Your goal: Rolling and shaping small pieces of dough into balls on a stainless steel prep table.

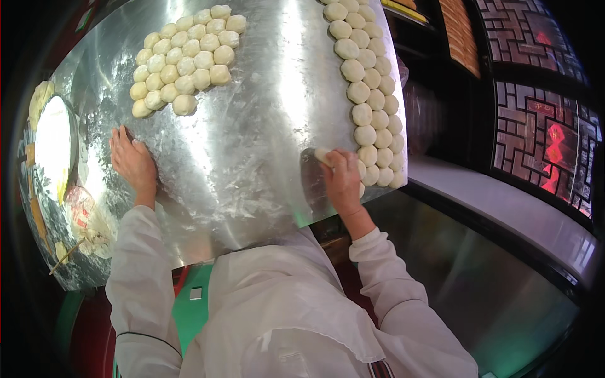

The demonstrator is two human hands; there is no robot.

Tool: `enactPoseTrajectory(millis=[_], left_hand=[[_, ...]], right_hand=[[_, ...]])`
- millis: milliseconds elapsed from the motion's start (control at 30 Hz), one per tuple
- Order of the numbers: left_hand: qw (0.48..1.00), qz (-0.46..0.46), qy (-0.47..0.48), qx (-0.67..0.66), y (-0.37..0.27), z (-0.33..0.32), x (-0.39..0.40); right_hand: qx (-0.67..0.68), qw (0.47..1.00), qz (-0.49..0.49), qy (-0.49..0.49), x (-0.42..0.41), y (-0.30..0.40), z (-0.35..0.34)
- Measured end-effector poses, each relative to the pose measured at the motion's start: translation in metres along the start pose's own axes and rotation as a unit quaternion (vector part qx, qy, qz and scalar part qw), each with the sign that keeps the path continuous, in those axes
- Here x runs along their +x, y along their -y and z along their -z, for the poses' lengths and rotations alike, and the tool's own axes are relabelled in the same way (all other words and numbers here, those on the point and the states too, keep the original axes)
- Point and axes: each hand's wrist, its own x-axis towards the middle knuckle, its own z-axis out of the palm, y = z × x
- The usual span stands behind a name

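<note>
My left hand lies palm down on the floured steel tabletop, its fingers extended and nothing in it. Just beyond it sits a cluster of round dough balls, packed close together. My right hand grips a pale dough piece, partly hidden by the fingers, just above the steel. Beside this hand, flatter dough rounds form several long columns along the table's right edge. My right hand and wrist cover part of the nearest rounds.
At the left stand a round white-filled pan, a plastic bag, a wooden rolling pin and a thin stick. A lump of dough lies behind the pan. A pale counter ledge runs beyond the table's right edge.
</note>
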Motion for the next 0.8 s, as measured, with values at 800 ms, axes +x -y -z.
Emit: enactPoseTrajectory(millis=[800], left_hand=[[0.998,0.039,0.051,0.014,-0.014,0.012,0.003]], right_hand=[[0.069,0.984,0.008,0.165,0.159,0.067,-0.083]])
